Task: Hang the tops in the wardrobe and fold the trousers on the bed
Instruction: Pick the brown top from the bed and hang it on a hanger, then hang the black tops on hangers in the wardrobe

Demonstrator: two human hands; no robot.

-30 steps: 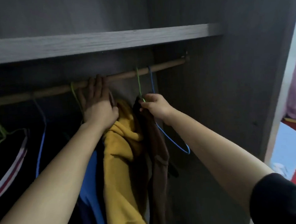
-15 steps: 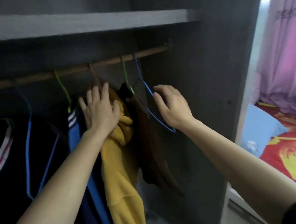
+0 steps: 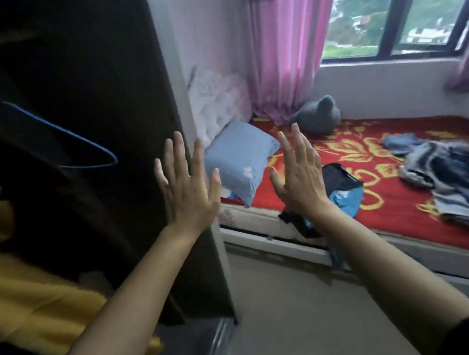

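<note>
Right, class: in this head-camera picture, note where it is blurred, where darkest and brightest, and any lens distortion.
Head view: the wardrobe interior at left is darkest, and the yellow top is motion-smeared; the window is brightest, lighting the bed; the left hand and right hand are fairly sharp; the wide lens makes the wardrobe's edge and window bars lean.

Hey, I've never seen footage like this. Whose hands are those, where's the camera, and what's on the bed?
No machine here: the single camera sits on a person's head, looking forward and down, so both arms are the wearer's own. The left hand and right hand are open, fingers spread, holding nothing. On the left, a dark wardrobe holds a yellow top and a blue wire hanger. On the red-and-gold bed sheet lie a light blue pillow, a grey plush toy and loose heaps of blue and dark clothes.
</note>
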